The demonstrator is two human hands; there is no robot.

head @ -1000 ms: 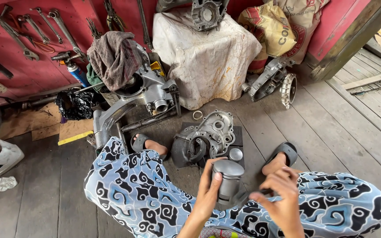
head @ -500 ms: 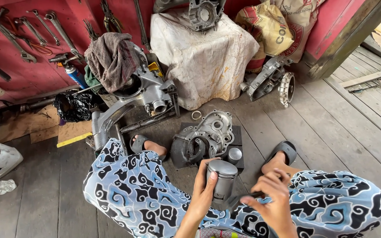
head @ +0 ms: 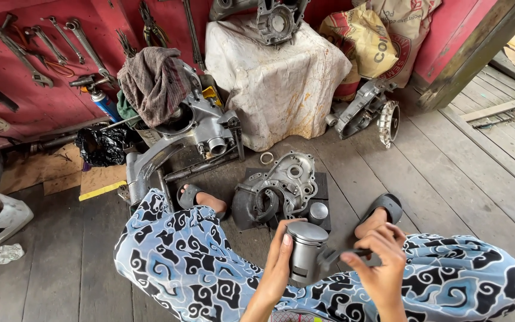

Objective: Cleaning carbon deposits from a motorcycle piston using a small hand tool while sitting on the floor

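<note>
My left hand (head: 276, 265) grips a grey metal piston (head: 305, 251) upright between my knees. My right hand (head: 381, 261) pinches a thin dark tool (head: 340, 255) whose tip touches the piston's right side. Just beyond the piston, a grey engine case cover (head: 281, 188) lies on a dark mat on the plank floor, with a small round metal part (head: 318, 211) beside it. My legs in blue patterned trousers and both sandalled feet frame the work.
An engine casing (head: 195, 134) with a rag (head: 153, 80) over it stands at the left. A cloth-covered block (head: 275, 77) carries another engine part. A finned casing (head: 371, 110), sacks, hanging wrenches (head: 61, 45), a spray can (head: 104, 102) and a metal ring (head: 267, 158) surround me.
The piston has stayed in my left hand. My right hand has shifted slightly while working the tool against the piston's side. The view has tilted a little.
</note>
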